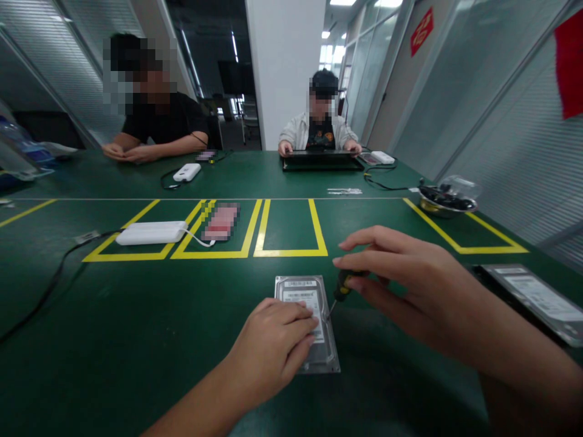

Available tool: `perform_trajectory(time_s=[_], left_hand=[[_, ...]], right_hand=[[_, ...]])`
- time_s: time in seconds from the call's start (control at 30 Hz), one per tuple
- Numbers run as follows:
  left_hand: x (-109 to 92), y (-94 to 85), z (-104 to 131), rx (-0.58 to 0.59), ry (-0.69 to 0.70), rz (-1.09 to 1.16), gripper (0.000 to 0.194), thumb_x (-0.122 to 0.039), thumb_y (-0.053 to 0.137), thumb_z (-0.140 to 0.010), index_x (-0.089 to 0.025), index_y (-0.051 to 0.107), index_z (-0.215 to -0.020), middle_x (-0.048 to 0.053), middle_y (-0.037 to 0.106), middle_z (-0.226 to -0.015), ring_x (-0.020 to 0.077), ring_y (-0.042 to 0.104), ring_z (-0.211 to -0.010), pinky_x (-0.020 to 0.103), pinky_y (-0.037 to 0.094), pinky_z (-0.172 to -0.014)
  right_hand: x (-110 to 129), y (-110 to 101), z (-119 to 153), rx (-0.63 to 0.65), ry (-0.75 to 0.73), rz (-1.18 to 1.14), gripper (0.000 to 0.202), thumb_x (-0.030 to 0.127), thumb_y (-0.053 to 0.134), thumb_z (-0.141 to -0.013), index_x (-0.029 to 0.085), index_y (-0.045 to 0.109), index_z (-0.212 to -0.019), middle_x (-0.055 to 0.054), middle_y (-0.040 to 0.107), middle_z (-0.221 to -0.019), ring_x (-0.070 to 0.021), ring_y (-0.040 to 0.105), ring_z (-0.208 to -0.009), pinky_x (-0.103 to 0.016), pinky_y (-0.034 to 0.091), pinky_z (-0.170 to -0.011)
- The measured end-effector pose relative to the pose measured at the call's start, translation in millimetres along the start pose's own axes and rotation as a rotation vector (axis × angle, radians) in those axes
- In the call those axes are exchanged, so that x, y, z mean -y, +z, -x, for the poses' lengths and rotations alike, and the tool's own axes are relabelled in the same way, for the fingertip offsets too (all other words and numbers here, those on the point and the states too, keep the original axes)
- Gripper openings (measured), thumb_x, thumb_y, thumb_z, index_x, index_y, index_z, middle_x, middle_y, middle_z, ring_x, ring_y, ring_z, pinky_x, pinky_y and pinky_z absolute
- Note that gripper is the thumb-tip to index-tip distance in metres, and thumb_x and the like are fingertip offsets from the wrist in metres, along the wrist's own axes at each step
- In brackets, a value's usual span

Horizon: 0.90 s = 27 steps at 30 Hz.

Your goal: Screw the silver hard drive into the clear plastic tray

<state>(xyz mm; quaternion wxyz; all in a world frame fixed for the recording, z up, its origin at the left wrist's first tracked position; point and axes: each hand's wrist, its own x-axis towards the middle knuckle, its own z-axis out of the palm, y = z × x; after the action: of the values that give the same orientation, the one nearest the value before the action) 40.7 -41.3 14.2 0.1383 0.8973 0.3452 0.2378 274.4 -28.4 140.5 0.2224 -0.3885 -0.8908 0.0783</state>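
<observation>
A silver hard drive (330,355) with a white label lies flat on the green table in front of me. My left hand (277,334) rests over it, fingers close together, and holds it against the tabletop; part of the label is hidden beneath. My right hand (396,273) grips the dark handle of a small screwdriver (342,286) with yellow marks between thumb and fingers. The tool leans, its thin shaft running down to the drive's right edge. Whether the tip sits in a screw is too small to tell.
A second hard drive (542,294) lies at the right on a dark piece. A metal bowl (441,203) of dark parts stands behind it. White power bank (152,233) and phone (221,221) lie at left among yellow tape outlines (291,252). Two people sit across the table.
</observation>
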Motion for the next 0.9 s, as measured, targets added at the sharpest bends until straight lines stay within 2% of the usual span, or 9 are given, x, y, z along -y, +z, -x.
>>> perform_trajectory(time_s=[0.13, 0.23, 0.33, 0.43, 0.5, 0.6, 0.67, 0.8, 0.9], left_hand=[[-1, -0.4, 0, -0.002, 0.006, 0.001, 0.027, -0.024, 0.052, -0.095, -0.025, 0.067, -0.117, 0.003, 0.071, -0.115, 0.0227, 0.065, -0.106, 0.043, 0.048, -0.089], [-1, -0.4, 0, 0.007, -0.004, 0.004, 0.026, -0.024, 0.053, -0.095, -0.025, 0.067, -0.117, 0.003, 0.071, -0.116, 0.0226, 0.065, -0.107, 0.043, 0.047, -0.090], [-1, -0.4, 1, 0.018, -0.012, 0.011, 0.024, -0.024, 0.053, -0.095, -0.025, 0.067, -0.115, 0.002, 0.070, -0.117, 0.0221, 0.064, -0.107, 0.043, 0.046, -0.091], [0, -0.6, 1, 0.019, -0.018, 0.019, 0.023, -0.025, 0.053, -0.095, -0.026, 0.067, -0.114, 0.002, 0.070, -0.117, 0.0224, 0.064, -0.107, 0.043, 0.044, -0.091], [-1, -1.2, -1, 0.025, -0.030, 0.033, 0.022, -0.025, 0.054, -0.095, -0.026, 0.067, -0.112, 0.002, 0.070, -0.114, 0.0224, 0.064, -0.104, 0.042, 0.044, -0.090], [-3, -2.8, -10, 0.051, -0.088, 0.059, 0.015, -0.026, 0.058, -0.092, -0.026, 0.069, -0.103, 0.001, 0.070, -0.102, 0.0225, 0.062, -0.097, 0.041, 0.043, -0.086], [-5, -4.5, -18, 0.060, -0.151, 0.055, 0.010, -0.027, 0.063, -0.089, -0.026, 0.069, -0.097, 0.000, 0.069, -0.096, 0.0239, 0.060, -0.097, 0.043, 0.041, -0.086], [-9, -8.2, -39, 0.123, -0.209, 0.055, 0.015, -0.024, 0.070, -0.082, -0.025, 0.068, -0.096, 0.002, 0.065, -0.099, 0.0284, 0.053, -0.104, 0.046, 0.040, -0.089], [-8, -10.3, -51, 0.209, -0.220, 0.058, 0.019, -0.024, 0.071, -0.078, -0.026, 0.068, -0.097, 0.003, 0.061, -0.105, 0.0307, 0.050, -0.104, 0.049, 0.040, -0.088]], right_hand=[[-1, -1, 2, 0.036, -0.002, -0.014, 0.035, 0.013, 0.047, -0.094, 0.024, 0.060, -0.124, -0.006, 0.062, -0.110, -0.0160, 0.061, -0.093, -0.025, 0.047, -0.078], [0, -1, 1, 0.048, 0.038, 0.020, 0.022, 0.020, 0.051, -0.095, 0.022, 0.064, -0.112, -0.005, 0.061, -0.099, -0.0156, 0.058, -0.082, -0.026, 0.045, -0.069], [2, 0, 0, 0.039, 0.023, -0.001, 0.013, 0.021, 0.053, -0.094, 0.021, 0.065, -0.099, -0.006, 0.060, -0.101, -0.0161, 0.058, -0.085, -0.026, 0.045, -0.072], [4, -1, 1, 0.059, -0.001, -0.028, 0.015, 0.017, 0.052, -0.093, 0.020, 0.065, -0.100, -0.006, 0.060, -0.106, -0.0158, 0.058, -0.089, -0.026, 0.045, -0.076], [3, -1, 1, 0.071, 0.003, -0.022, 0.014, 0.019, 0.052, -0.095, 0.019, 0.064, -0.102, -0.005, 0.061, -0.100, -0.0150, 0.057, -0.084, -0.026, 0.044, -0.072], [0, 0, 0, 0.075, 0.006, -0.019, 0.010, 0.024, 0.053, -0.096, 0.018, 0.061, -0.095, -0.004, 0.060, -0.091, -0.0145, 0.055, -0.078, -0.026, 0.041, -0.066], [0, 0, 0, 0.076, -0.008, -0.028, 0.012, 0.024, 0.053, -0.096, 0.018, 0.062, -0.092, -0.004, 0.061, -0.093, -0.0147, 0.056, -0.081, -0.026, 0.042, -0.068], [2, -3, 0, 0.061, -0.026, -0.059, 0.019, 0.016, 0.054, -0.093, 0.020, 0.065, -0.108, -0.007, 0.061, -0.111, -0.0171, 0.060, -0.094, -0.027, 0.048, -0.078], [4, -6, 1, 0.101, -0.033, -0.099, 0.030, 0.011, 0.051, -0.091, 0.023, 0.064, -0.116, -0.006, 0.062, -0.112, -0.0169, 0.061, -0.095, -0.026, 0.050, -0.078]])
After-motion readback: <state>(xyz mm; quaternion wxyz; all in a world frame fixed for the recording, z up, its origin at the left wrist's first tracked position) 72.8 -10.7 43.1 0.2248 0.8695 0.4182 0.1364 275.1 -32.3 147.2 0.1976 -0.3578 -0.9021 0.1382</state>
